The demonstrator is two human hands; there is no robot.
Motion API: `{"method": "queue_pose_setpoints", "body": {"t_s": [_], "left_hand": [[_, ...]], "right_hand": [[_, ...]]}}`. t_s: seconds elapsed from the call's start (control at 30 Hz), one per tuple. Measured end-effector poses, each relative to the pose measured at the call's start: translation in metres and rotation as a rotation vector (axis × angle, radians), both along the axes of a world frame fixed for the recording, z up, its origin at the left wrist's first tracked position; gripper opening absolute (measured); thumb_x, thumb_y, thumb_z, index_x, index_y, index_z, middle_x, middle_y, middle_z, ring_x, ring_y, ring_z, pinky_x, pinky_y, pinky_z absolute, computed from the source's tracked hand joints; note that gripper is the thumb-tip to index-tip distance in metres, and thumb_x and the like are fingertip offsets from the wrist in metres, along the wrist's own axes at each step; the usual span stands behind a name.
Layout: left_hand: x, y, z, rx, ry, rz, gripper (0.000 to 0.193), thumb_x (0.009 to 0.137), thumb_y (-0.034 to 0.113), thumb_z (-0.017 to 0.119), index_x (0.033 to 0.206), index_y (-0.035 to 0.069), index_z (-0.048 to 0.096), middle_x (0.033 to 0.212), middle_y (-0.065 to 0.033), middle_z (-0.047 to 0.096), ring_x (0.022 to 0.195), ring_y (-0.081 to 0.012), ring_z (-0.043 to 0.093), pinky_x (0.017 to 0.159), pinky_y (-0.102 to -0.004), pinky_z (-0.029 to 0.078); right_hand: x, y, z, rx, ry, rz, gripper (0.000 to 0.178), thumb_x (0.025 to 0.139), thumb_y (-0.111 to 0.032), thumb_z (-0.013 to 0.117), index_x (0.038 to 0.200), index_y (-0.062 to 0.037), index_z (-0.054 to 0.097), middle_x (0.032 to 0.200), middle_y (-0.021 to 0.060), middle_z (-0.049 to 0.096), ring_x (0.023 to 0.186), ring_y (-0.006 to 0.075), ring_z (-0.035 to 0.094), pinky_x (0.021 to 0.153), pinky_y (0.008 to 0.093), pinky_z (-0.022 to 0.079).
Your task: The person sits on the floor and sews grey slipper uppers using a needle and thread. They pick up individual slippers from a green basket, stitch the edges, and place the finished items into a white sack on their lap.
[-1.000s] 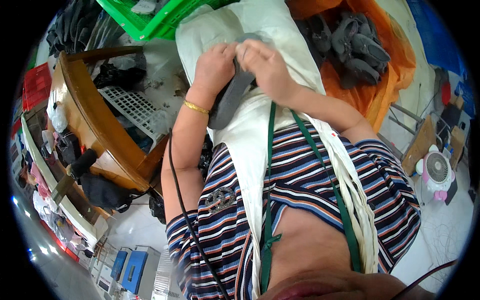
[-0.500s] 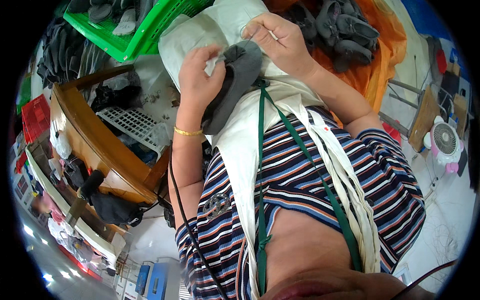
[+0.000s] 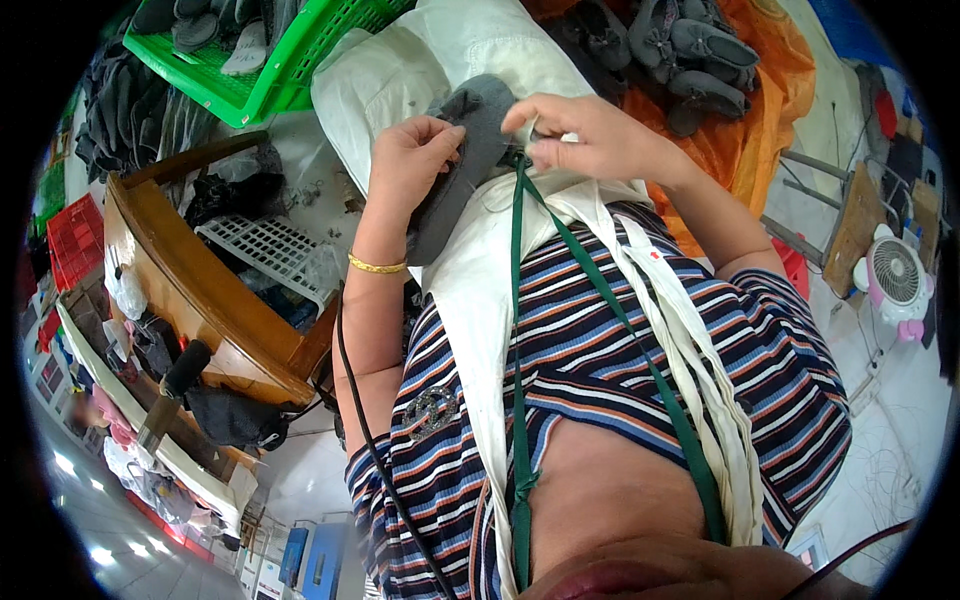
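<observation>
A gray shoe (image 3: 475,112) is held aslant over a white apron (image 3: 478,300), its left edge pinched by the closed left hand (image 3: 412,165). Just right of it, the right hand (image 3: 595,135) is half curled; whether anything fine is gripped cannot be told. The shoe could be twisted loose if that pinch were slackened. No writing can be read on it. Dark shoes (image 3: 710,50) are piled far right.
</observation>
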State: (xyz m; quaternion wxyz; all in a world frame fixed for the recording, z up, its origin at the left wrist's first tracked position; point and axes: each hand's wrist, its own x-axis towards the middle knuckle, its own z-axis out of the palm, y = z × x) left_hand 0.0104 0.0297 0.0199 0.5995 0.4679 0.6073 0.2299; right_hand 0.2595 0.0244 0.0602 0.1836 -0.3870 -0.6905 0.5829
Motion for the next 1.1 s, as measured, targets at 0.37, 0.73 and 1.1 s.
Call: {"method": "queue_pose_setpoints", "body": {"t_s": [0.37, 0.73, 1.1], "left_hand": [[-0.007, -0.003, -0.003, 0.246, 0.172, -0.133, 0.017, 0.087, 0.016, 0.07, 0.086, -0.001, 0.068, 0.067, -0.002, 0.061, 0.062, -0.0076, 0.053, 0.059, -0.0248, 0.044], [-0.016, -0.003, -0.053, 0.24, -0.051, 0.038, 0.012, 0.087, 0.011, 0.071, 0.086, -0.001, 0.066, 0.074, 0.0019, 0.057, 0.067, -0.0088, 0.05, 0.062, -0.0238, 0.042], [-0.026, 0.001, -0.038, -0.17, -0.502, 0.238, 0.01, 0.094, 0.018, 0.065, 0.09, 0.009, 0.066, 0.078, 0.0053, 0.06, 0.065, -0.0035, 0.047, 0.056, -0.0196, 0.035]], "right_hand": [[-0.048, 0.028, -0.06, 0.82, -0.265, -0.162, 0.006, 0.087, -0.015, 0.065, 0.089, -0.0098, 0.066, 0.084, 0.0069, 0.059, 0.074, 0.0269, 0.063, 0.063, 0.0352, 0.051], [-0.068, 0.02, -0.078, 0.692, -0.053, -0.224, 0.011, 0.088, -0.017, 0.068, 0.094, -0.0074, 0.067, 0.086, 0.0061, 0.061, 0.073, 0.0236, 0.063, 0.065, 0.0293, 0.051], [0.035, 0.027, -0.098, -0.374, 0.425, -0.793, 0.012, 0.097, -0.017, 0.059, 0.097, -0.0051, 0.059, 0.07, -0.0012, 0.055, 0.058, 0.0069, 0.049, 0.052, 0.0223, 0.041]]}}
